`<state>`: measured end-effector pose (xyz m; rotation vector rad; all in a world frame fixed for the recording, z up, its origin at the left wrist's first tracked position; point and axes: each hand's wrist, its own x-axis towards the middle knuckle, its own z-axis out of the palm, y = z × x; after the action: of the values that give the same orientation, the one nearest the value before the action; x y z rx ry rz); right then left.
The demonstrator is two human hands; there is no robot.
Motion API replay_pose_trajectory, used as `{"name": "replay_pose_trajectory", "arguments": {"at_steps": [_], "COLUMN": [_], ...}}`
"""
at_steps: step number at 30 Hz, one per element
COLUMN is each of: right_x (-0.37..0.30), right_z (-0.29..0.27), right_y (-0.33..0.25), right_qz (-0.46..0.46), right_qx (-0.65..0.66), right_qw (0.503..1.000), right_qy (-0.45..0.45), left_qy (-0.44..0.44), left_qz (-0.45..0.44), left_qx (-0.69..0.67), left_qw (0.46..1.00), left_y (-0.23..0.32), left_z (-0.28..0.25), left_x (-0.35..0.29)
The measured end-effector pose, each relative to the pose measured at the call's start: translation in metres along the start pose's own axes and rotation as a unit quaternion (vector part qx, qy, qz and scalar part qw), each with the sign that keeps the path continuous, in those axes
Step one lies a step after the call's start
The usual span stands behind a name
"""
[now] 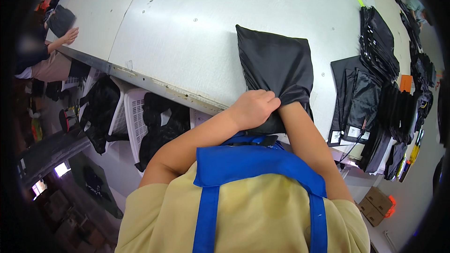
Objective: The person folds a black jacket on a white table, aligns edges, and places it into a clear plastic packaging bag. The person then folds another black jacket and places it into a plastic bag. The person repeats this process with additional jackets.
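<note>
A black fabric piece, shaped like a flat bag or sleeve, lies on the pale worktable in front of me. My left hand is closed on the near edge of this cloth, its fingers bunching the fabric into folds. The right forearm runs into the cloth's opening, so my right hand is covered by the fabric and its fingers do not show. Part of the cloth hangs down between my arms toward the table's near edge.
Stacks of folded black garments with white tags lie to the right. White plastic baskets holding black cloth stand below the table's left edge. At the far left another person's hand is beside a dark cloth. Cardboard boxes sit lower right.
</note>
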<state>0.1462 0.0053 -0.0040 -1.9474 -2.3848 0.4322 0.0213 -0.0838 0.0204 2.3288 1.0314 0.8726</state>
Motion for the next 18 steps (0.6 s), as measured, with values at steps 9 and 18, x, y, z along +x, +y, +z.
{"name": "replay_pose_trajectory", "arguments": {"at_steps": [9,18], "right_x": [-0.006,-0.034], "right_z": [-0.012,0.048], "right_y": [0.008,0.085], "right_qz": [0.051,0.069], "right_qx": [-0.013,0.019], "right_qw": [0.997,0.994], "right_qy": [-0.054,0.083], "left_qy": [-0.057,-0.058], "left_qz": [-0.05,0.053], "left_qx": [-0.015,-0.039], "left_qw": [0.997,0.996], "left_y": [0.0,0.02], "left_z": [-0.012,0.009], "left_x": [-0.006,0.011]}}
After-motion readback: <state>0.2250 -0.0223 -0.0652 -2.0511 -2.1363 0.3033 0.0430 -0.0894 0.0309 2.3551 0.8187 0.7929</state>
